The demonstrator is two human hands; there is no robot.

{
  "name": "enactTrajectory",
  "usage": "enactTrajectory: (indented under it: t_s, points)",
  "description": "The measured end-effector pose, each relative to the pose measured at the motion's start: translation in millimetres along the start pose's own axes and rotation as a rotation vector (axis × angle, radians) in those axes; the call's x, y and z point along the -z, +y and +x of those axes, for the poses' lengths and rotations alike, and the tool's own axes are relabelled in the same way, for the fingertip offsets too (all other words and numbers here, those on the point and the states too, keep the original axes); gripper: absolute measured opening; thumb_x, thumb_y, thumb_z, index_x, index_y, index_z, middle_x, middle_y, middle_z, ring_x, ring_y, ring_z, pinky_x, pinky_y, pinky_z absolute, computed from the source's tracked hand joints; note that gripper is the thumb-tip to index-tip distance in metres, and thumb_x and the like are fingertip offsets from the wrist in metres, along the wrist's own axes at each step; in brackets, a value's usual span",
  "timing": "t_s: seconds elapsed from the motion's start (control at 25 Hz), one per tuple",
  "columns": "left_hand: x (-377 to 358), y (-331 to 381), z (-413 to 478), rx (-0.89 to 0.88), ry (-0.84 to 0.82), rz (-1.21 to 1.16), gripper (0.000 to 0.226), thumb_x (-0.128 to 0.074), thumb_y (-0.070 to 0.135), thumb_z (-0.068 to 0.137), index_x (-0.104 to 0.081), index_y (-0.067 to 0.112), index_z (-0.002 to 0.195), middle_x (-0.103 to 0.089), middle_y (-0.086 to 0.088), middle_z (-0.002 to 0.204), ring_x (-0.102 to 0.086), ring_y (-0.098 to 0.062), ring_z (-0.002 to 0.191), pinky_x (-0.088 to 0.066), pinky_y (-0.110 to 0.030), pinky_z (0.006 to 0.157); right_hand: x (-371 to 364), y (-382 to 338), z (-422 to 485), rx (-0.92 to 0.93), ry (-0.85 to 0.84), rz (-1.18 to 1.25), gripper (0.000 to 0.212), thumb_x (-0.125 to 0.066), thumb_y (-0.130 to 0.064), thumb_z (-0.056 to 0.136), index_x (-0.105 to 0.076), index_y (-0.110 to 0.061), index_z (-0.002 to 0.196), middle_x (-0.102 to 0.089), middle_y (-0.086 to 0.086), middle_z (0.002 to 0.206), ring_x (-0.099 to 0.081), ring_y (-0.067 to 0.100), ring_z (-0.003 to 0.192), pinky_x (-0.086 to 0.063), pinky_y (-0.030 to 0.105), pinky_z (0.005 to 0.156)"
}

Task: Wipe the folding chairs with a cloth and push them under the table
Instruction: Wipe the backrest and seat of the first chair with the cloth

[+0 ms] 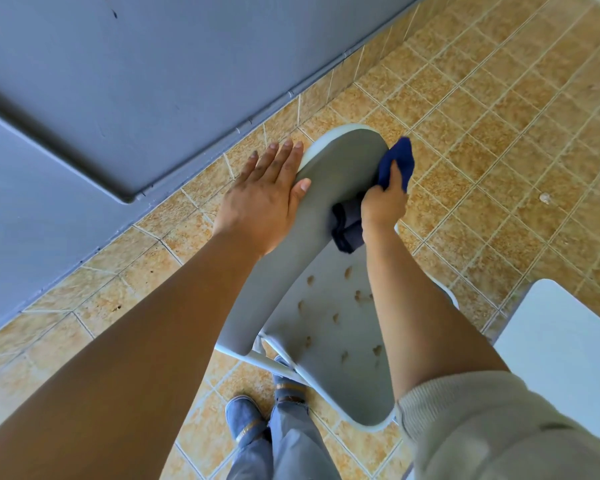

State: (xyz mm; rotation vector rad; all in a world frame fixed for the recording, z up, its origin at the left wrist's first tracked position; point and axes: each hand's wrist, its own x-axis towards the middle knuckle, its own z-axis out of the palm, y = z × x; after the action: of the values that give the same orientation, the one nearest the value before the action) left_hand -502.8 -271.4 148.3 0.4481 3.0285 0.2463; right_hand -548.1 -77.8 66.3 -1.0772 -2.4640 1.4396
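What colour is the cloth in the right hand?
Dark navy blue cloth, gripped in the right hand, seen in the head view.

chair point(329, 209) grey, white frame, seat dotted with small holes | cloth point(397, 161) navy blue | table point(84, 81) blue-grey | floor point(499, 116) mottled tan tiles, pale grout grid | sleeve point(482, 420) beige | trousers point(291, 441) grey-blue | shoes point(243, 414) blue

Grey folding chair point(329, 209): smooth matt plastic, white metal tube frame. Dark blue wiping cloth point(397, 161): soft fabric. Tan floor tiles point(482, 109): speckled, matt.
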Motion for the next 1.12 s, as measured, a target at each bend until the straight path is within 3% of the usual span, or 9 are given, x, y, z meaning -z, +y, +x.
enactTrajectory:
  t_s: [0.12, 0.24, 0.4, 0.48, 0.64, 0.8, 0.88, 1.04, 1.12]
  points:
    - [-1, 0, 0, -0.005, 0.009, 0.014, 0.063, 0.001, 0.045, 0.097, -0.001, 0.016, 0.153, -0.008, -0.003, 0.161, -0.002, -0.017, 0.149, -0.003, -0.035, 0.122, 2, -32, -20, 0.3, 0.032, 0.065, 0.06, -0.037, 0.005, 0.088, -0.044, -0.025, 0.14, -0.04, 0.021, 0.137, -0.046, 0.038, 0.119, -0.041, 0.042, 0.099]
    - [-1, -1, -1, -0.006, 0.032, 0.009, 0.065, 0.001, 0.045, 0.097, -0.006, 0.015, 0.153, -0.013, -0.004, 0.161, -0.006, -0.018, 0.149, -0.004, -0.035, 0.122, -10, -9, -83, 0.502, -0.018, 0.076, 0.062, -0.039, 0.005, 0.084, -0.046, -0.023, 0.139, -0.039, 0.021, 0.138, -0.044, 0.036, 0.121, -0.039, 0.04, 0.101]
    - [-1, -3, -14, -0.031, 0.053, -0.043, 0.066, 0.001, 0.046, 0.096, -0.013, 0.014, 0.153, -0.017, -0.004, 0.16, -0.009, -0.018, 0.148, -0.004, -0.035, 0.122, -18, 43, -104, 0.287, -0.049, 0.097, 0.061, -0.038, -0.001, 0.084, -0.047, -0.024, 0.139, -0.044, 0.02, 0.133, -0.046, 0.039, 0.117, -0.039, 0.05, 0.101]
    - [-4, -9, -37, -0.035, 0.081, -0.051, 0.065, -0.001, 0.045, 0.098, -0.015, 0.014, 0.153, -0.017, -0.005, 0.16, -0.01, -0.019, 0.148, -0.004, -0.035, 0.121, -19, 35, -101, 0.159, -0.053, 0.097, 0.061, -0.039, 0.001, 0.087, -0.044, -0.026, 0.141, -0.044, 0.019, 0.134, -0.045, 0.038, 0.118, -0.037, 0.046, 0.102]
    - [-14, -26, -91, -0.037, 0.151, -0.038, 0.061, -0.011, 0.042, 0.101, -0.018, 0.011, 0.152, -0.017, -0.006, 0.159, -0.01, -0.021, 0.148, -0.004, -0.036, 0.121, -23, -1, -148, 0.368, -0.003, 0.133, 0.061, -0.04, 0.002, 0.084, -0.046, -0.022, 0.139, -0.043, 0.021, 0.135, -0.044, 0.039, 0.119, -0.036, 0.042, 0.101]
    - [-19, -38, -127, -0.013, 0.145, -0.101, 0.061, -0.008, 0.042, 0.1, -0.015, 0.011, 0.153, -0.013, -0.005, 0.16, -0.009, -0.017, 0.148, -0.006, -0.035, 0.121, -35, 29, -232, 0.552, -0.049, 0.081, 0.06, -0.039, -0.001, 0.082, -0.048, -0.023, 0.138, -0.044, 0.022, 0.136, -0.047, 0.041, 0.114, -0.039, 0.048, 0.099]
    - [-19, -41, -142, -0.024, 0.182, -0.103, 0.059, -0.012, 0.039, 0.101, -0.021, 0.008, 0.151, -0.02, -0.007, 0.159, -0.016, -0.018, 0.147, -0.009, -0.035, 0.121, -38, 58, -252, 0.5, -0.058, 0.037, 0.059, -0.037, -0.003, 0.083, -0.048, -0.023, 0.137, -0.047, 0.022, 0.133, -0.048, 0.042, 0.107, -0.041, 0.049, 0.096]
    - [-16, -48, -155, -0.044, 0.195, -0.11, 0.061, -0.01, 0.038, 0.1, -0.025, 0.008, 0.15, -0.025, -0.007, 0.157, -0.02, -0.017, 0.146, -0.01, -0.034, 0.121, -39, 59, -240, 0.178, -0.062, 0.037, 0.058, -0.04, 0.001, 0.089, -0.044, -0.024, 0.141, -0.044, 0.022, 0.135, -0.045, 0.041, 0.115, -0.03, 0.04, 0.1]
    - [-14, -48, -157, -0.043, 0.191, -0.13, 0.064, -0.007, 0.04, 0.098, -0.026, 0.008, 0.15, -0.026, -0.007, 0.156, -0.02, -0.017, 0.146, -0.008, -0.032, 0.121, -40, 44, -259, 0.256, -0.035, 0.064, 0.059, -0.041, 0.003, 0.088, -0.043, -0.022, 0.142, -0.042, 0.021, 0.139, -0.044, 0.04, 0.117, -0.029, 0.036, 0.099]
